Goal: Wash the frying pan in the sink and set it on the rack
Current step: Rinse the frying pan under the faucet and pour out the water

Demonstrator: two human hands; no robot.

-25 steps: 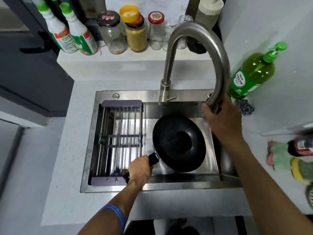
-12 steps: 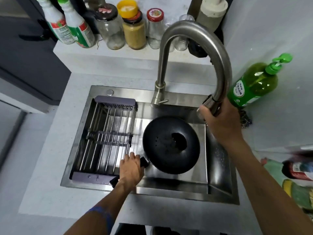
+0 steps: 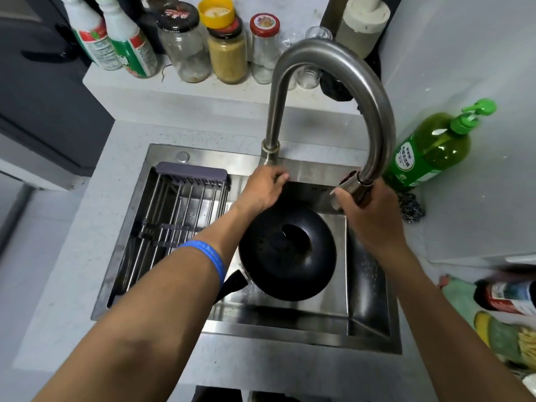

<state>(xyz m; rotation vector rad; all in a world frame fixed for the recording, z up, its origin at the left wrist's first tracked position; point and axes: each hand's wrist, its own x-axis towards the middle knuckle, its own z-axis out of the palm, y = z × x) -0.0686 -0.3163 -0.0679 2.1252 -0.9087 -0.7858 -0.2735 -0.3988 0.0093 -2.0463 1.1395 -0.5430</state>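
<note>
Fingers (image 3: 345, 198) of the right hand (image 3: 368, 216) curl round the faucet head (image 3: 352, 185); the left hand (image 3: 262, 190) pinches its lever. The frying pan (image 3: 287, 250), mid-frame, looks rigid, heavy, probably slick: grip its handle (image 3: 232, 284).

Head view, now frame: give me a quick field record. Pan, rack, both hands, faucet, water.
pan: black frying pan lying in the sink, handle toward the near left, no hand on it
rack: drying rack across the sink's left half, nothing on it
left hand: left hand at the faucet base, fingers curled there; the lever itself is hidden
right hand: right hand grips the spray head of the faucet
water: no stream visible
soap: green bottle on the counter at right
</note>
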